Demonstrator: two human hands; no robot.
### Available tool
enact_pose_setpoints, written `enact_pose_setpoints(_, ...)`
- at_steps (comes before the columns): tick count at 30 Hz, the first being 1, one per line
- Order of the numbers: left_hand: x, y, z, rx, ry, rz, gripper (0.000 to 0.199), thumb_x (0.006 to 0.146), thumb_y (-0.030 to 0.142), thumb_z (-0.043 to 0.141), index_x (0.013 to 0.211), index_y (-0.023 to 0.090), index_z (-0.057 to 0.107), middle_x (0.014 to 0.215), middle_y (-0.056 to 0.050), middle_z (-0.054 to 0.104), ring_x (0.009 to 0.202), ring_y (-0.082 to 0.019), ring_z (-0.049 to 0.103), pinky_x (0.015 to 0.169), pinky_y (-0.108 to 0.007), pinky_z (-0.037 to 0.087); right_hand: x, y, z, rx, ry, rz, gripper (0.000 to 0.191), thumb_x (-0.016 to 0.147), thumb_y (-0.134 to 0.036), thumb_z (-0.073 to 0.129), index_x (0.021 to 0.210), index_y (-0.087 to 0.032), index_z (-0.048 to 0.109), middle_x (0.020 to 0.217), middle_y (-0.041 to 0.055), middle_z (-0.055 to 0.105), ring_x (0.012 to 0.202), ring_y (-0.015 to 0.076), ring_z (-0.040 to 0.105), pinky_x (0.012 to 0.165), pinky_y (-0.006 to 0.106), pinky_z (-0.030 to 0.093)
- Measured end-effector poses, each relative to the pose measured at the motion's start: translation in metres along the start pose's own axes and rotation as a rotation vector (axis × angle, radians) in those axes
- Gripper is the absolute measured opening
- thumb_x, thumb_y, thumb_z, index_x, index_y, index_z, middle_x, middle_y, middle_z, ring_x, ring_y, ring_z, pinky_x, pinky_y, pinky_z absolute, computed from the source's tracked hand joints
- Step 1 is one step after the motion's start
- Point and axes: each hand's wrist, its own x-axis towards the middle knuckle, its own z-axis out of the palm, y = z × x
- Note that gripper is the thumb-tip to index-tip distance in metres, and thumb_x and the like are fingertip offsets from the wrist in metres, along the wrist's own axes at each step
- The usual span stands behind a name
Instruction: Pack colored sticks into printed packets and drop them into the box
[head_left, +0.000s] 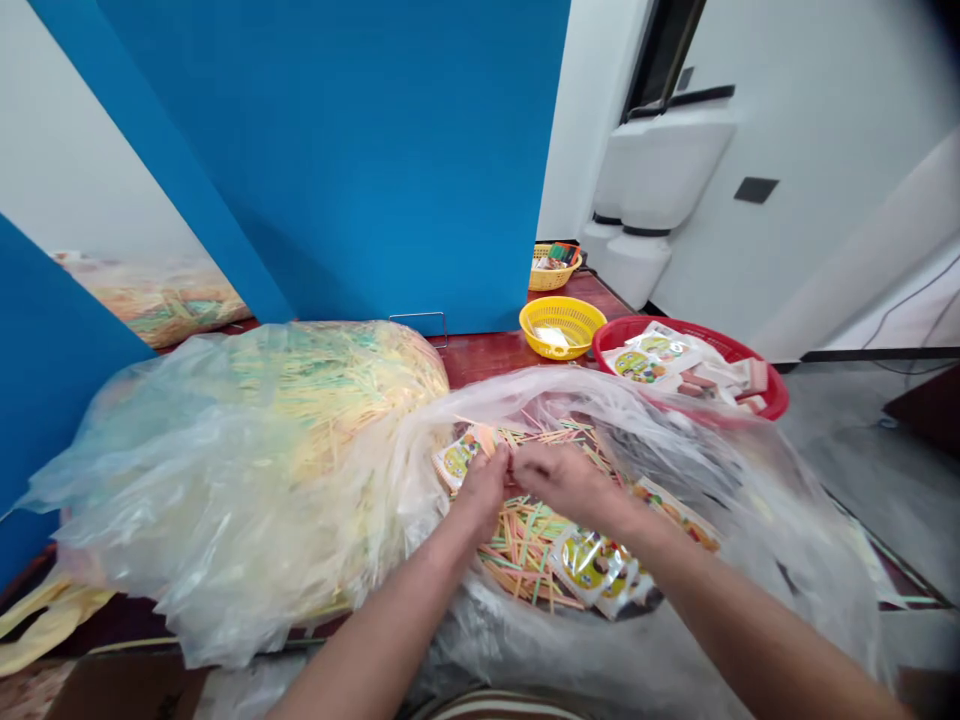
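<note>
While both hands meet over the mouth of the near bag (795,540), the left hand (481,490) pinches a pale orange piece (488,441) that juts up from its fingertips. This piece stands above the far left part of the sticks (525,545), close by the left packet (457,460). The right hand (562,480) has its fingers curled in and its tips against or just beside the left ones; whether anything is clamped between them I cannot tell. Crumpled plastic rings the sticks as a soft rim, high on the far side and spread wide to the right, with the opening facing up. On the left the full bag (315,430) crowds against that rim. Beyond, a strip of red table (487,355) runs up to the blue panel (360,160), while the yellow basket (585,318) and red basket (781,396) bound the far right. Past the table's right edge lies grey floor (832,420). Most room for the hands is upward and toward the near side. The orange piece's long axis rises from the fingertips toward the far side, leaning slightly left; the sticks below lie at mixed angles.
</note>
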Motion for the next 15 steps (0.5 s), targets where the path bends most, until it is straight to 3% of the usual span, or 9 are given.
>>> enact_pose_setpoints(2,-0.006,0.004,-0.009,0.353,-0.131,0.103,0.03,0.078,0.046,0.048,0.07,0.017,0.05,0.057,0.003,0.052,0.048,-0.009,0.046,0.052,-0.023,0.038,-0.001,0.004,-0.018,0.001,0.092,-0.012,0.014,0.083,-0.02,0.043,0.085,-0.015,0.056,0.079,0.0034,0.057,0.069,0.0127,0.05,0.067,0.025,0.042)
enact_pose_setpoints(4,-0.009,0.008,-0.016,0.609,-0.274,0.239,0.027,0.082,0.041,0.045,0.071,0.016,0.051,0.06,0.003,0.05,0.053,-0.009,0.043,0.054,-0.022,0.036,-0.003,0.005,-0.029,-0.052,0.036,-0.048,0.017,0.084,-0.023,0.043,0.091,-0.014,0.056,0.085,0.0059,0.058,0.074,0.0144,0.05,0.071,0.029,0.042)
enact_pose_setpoints(7,-0.01,0.009,-0.014,0.737,-0.406,0.348,0.017,0.081,0.028,0.043,0.075,0.016,0.054,0.068,0.001,0.054,0.063,-0.011,0.045,0.059,-0.023,0.039,-0.007,0.0,-0.025,-0.043,-0.171,-0.147,0.019,0.085,-0.019,0.041,0.081,-0.015,0.059,0.078,0.0044,0.057,0.075,0.0145,0.051,0.072,0.029,0.041)
enact_pose_setpoints(10,-0.005,0.008,-0.008,0.791,-0.462,0.419,0.014,0.075,0.017,0.046,0.083,0.015,0.057,0.086,-0.002,0.06,0.078,-0.015,0.052,0.071,-0.026,0.043,-0.013,0.0,-0.014,-0.017,-0.078,-0.157,0.016,0.082,-0.015,0.044,0.08,-0.016,0.06,0.081,0.0041,0.057,0.078,0.0139,0.051,0.072,0.027,0.041)
enact_pose_setpoints(12,0.0,0.013,-0.009,0.885,-0.451,0.439,0.021,0.076,0.02,0.047,0.095,0.016,0.057,0.093,-0.004,0.062,0.084,-0.017,0.054,0.075,-0.028,0.044,-0.017,0.008,-0.012,-0.044,0.011,-0.127,0.019,0.081,-0.011,0.042,0.073,-0.016,0.058,0.074,0.0026,0.056,0.072,0.0125,0.05,0.067,0.025,0.04)
enact_pose_setpoints(13,0.003,0.017,-0.013,0.978,-0.386,0.418,0.025,0.077,0.022,0.048,0.1,0.016,0.056,0.094,-0.005,0.062,0.084,-0.017,0.055,0.074,-0.028,0.044,-0.018,0.015,-0.013,-0.073,0.049,-0.105,0.022,0.081,-0.01,0.04,0.068,-0.016,0.056,0.07,0.0019,0.055,0.068,0.0119,0.049,0.065,0.024,0.039)
enact_pose_setpoints(15,0.013,0.029,-0.024,1.253,-0.137,0.328,0.032,0.078,0.027,0.051,0.107,0.016,0.054,0.093,-0.008,0.064,0.082,-0.02,0.058,0.073,-0.03,0.045,-0.021,0.032,-0.015,-0.164,0.079,-0.054,0.024,0.083,-0.01,0.038,0.066,-0.016,0.054,0.068,0.0021,0.054,0.068,0.0117,0.049,0.064,0.024,0.039)
